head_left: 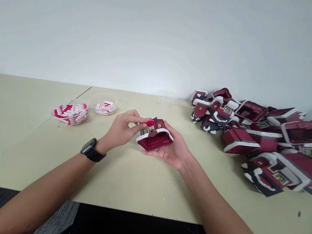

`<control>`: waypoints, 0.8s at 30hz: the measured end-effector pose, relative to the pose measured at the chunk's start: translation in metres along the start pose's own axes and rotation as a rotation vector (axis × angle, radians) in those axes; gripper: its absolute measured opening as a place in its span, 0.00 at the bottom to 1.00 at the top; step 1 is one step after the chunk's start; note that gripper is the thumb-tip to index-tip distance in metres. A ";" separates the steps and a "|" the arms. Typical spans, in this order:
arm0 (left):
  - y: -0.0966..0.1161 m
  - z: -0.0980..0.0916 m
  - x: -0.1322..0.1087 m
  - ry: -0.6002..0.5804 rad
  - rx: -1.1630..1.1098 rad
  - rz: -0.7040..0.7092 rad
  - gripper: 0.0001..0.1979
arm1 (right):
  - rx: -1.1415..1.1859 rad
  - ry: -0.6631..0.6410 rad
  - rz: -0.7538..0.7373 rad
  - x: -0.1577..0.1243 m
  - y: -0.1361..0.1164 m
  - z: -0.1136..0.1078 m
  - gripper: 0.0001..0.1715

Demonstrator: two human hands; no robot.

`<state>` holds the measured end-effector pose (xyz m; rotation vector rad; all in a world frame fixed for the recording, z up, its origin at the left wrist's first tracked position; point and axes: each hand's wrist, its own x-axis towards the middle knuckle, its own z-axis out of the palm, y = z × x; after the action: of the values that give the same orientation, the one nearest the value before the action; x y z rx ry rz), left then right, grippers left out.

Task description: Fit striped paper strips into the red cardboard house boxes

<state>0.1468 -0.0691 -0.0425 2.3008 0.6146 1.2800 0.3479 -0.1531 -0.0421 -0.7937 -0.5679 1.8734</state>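
Observation:
A small dark red toy house (155, 135) with white snow trim and yellow windows rests in my right hand (173, 150), whose fingers curl under and round it. My left hand (122, 127), with a black watch on the wrist, pinches a small red piece (149, 122) against the top of the house. Both hands hover just above the pale table (124, 178) near its middle.
Two clear plastic bowls (71, 113) (103, 106) of red-and-white pieces stand at the left. A third clear bowl (166, 98) sits at the back. A heap of several similar red houses (260, 139) covers the right side. A white wall rises behind.

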 end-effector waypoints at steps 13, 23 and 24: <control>0.002 -0.001 -0.002 -0.053 0.056 0.105 0.17 | 0.010 -0.018 -0.015 0.001 0.001 -0.002 0.27; 0.004 -0.006 -0.001 -0.082 0.097 0.136 0.25 | 0.004 -0.030 -0.027 -0.001 0.000 0.000 0.27; 0.004 -0.006 -0.001 -0.082 0.097 0.140 0.25 | 0.006 -0.023 -0.029 -0.001 0.000 0.001 0.27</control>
<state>0.1421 -0.0716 -0.0382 2.5013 0.5056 1.2352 0.3475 -0.1540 -0.0418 -0.7572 -0.5853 1.8594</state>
